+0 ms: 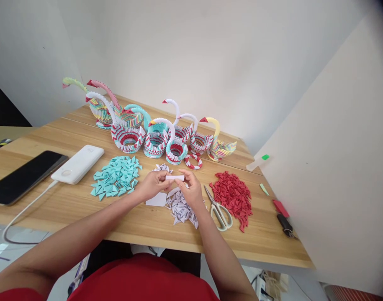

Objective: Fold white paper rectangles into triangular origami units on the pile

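Note:
My left hand (154, 184) and my right hand (191, 189) meet over the middle of the wooden table (68, 205), both pinching a small white paper strip (175, 177) held level between them. Directly below the hands lies a pile of white folded paper triangles (180, 209) and a flat white paper slip (156, 200). A pile of turquoise triangles (116, 175) is to the left, a pile of red triangles (232, 196) to the right. Scissors (219, 211) lie just right of my right hand.
Several modular-origami swans (153, 133) stand in a row at the back, with a red-and-white paper ring (193, 161). A white power bank (77, 164) and a dark phone (24, 175) lie at the left, cabled. A red-and-black cutter (282, 215) rests near the right wall.

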Available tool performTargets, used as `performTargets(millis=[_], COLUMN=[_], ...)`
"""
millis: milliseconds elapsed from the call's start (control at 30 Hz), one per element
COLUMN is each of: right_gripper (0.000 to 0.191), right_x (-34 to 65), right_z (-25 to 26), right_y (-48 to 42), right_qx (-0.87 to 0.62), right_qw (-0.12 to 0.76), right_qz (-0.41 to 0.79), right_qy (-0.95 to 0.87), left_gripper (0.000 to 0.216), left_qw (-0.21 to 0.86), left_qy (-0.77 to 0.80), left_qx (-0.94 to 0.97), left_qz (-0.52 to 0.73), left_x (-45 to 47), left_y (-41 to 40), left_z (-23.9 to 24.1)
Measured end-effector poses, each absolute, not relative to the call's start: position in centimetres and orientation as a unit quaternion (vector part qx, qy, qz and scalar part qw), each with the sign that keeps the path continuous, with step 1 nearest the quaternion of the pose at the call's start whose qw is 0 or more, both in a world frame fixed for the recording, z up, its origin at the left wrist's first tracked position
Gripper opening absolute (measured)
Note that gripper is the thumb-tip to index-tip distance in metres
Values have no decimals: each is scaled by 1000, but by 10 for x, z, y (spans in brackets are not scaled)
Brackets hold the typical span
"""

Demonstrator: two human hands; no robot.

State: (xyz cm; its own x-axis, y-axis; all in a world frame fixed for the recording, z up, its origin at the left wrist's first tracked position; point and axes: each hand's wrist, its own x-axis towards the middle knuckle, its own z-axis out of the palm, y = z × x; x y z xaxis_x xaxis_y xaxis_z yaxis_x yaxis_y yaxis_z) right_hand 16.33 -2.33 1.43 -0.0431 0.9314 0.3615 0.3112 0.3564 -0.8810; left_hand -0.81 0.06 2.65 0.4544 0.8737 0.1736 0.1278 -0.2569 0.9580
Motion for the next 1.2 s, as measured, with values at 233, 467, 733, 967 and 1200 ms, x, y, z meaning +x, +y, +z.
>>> performTargets(millis=[233, 467, 733, 967, 1200], right_gripper=[32, 34, 38, 38, 38], right_x=[166, 169, 165, 166, 161], right_z=[15, 14, 16, 11, 12], right_y=[-21, -19, -20, -19, -21], right_qx=[-472, -486, -474, -483, -474], right_qw=[528, 533, 500, 502, 495], right_qz=[280, 269, 292, 272, 266], right_qy=[-648, -638, -664, -664, -678], left_gripper=[24, 29, 32, 35, 33], left_qw=[519, 594, 587, 623, 627], left_qy=[358, 335, 349, 307, 323], left_qx=[678, 588, 547, 577, 550], left_qz=[379, 435, 484, 430, 447], left_x=[-10, -12, -14, -7, -9], left_y=[5, 12, 11, 12, 12], left_z=[25, 21, 27, 15, 18])
